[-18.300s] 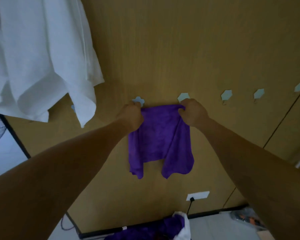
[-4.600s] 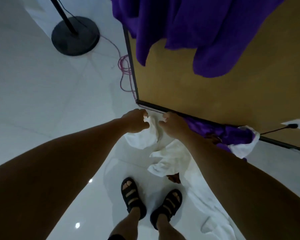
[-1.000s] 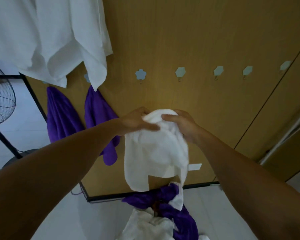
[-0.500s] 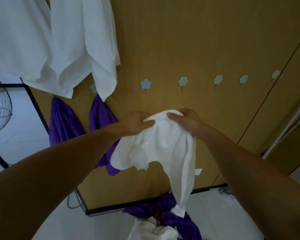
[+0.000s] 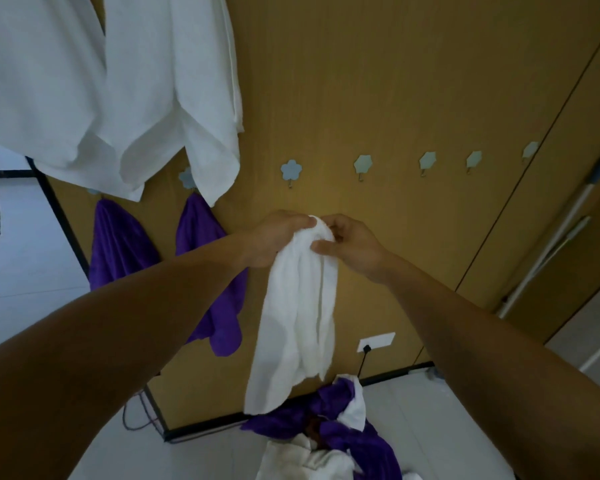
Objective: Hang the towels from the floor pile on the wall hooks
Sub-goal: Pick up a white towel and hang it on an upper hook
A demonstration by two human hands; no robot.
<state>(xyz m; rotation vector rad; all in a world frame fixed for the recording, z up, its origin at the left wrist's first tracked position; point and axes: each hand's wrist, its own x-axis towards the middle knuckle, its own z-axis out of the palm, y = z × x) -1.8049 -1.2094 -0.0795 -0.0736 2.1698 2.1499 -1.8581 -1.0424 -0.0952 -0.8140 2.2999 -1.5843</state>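
Though spread before, towel (image 5: pixel 298 306) now bunched.

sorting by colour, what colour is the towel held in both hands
The towel is white, best seen in the head view.

No legible text, label, brand, number or sign anywhere. Checked white towel (image 5: pixel 298 306) hanging under fingers (image 5: pixel 300 221), flower hook (image 5: pixel 291 169) above fingertips, wall plate (image 5: pixel 377 341) below and right of fingers: all plain, unmarked.
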